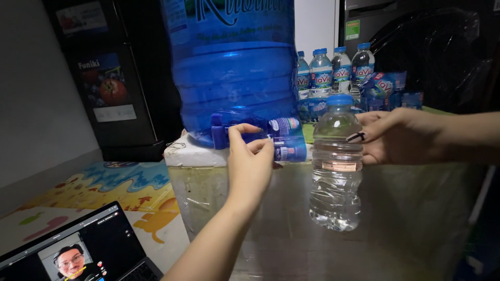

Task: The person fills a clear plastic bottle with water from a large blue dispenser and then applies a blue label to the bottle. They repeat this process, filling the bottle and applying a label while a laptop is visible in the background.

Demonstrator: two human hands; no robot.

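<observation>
Head view showed left hand [250,161] pinching the jug tap [219,130], right hand [396,136] grasping a capped, nearly full small bottle [337,166] beside it, filling apparently done.

A clear, glossy plastic bottle [336,166] with ribbed sides and a smooth blue plastic cap [339,99]. Behind it, a large translucent blue plastic jug [237,67], shiny, on a rough white foam block [190,154].
</observation>
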